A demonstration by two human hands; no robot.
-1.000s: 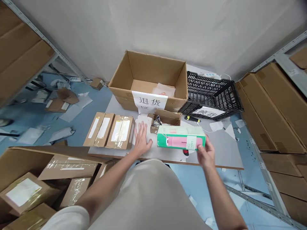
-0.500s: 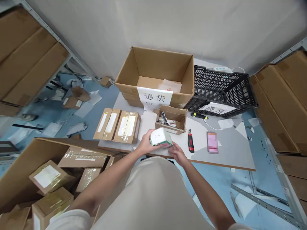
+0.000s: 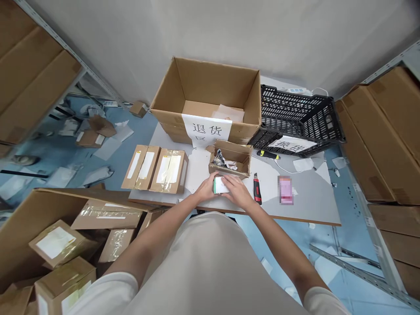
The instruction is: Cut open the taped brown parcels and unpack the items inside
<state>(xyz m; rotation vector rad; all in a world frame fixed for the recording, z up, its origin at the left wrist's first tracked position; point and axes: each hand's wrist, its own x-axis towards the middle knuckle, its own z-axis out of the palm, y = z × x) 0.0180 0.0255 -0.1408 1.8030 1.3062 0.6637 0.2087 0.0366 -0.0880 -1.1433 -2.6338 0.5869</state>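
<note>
Between left hand [image 3: 206, 188], right hand [image 3: 238, 191]: small box [image 3: 219, 185] (clasped).

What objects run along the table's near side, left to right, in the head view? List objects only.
Left taped brown cardboard box, right taped brown cardboard box, white-and-green cardboard carton, red-and-black utility knife, blurred pink rectangular item.

Even, fairly bright, diffuse light from out of frame washes the grey wall [image 3: 210, 30] and pale tabletop [image 3: 308, 205]. Shadow dims the lower-left carton [image 3: 19, 218], where packing tape [image 3: 119, 241] glints. Wide-angle distortion tilts the metal shelf rails [image 3: 64, 47]; far-left floor litter [image 3: 62, 178] blurs. Print on the small box [image 3: 219, 185] is illegibly soft; pixelation masks a pink item [image 3: 286, 190].
</note>
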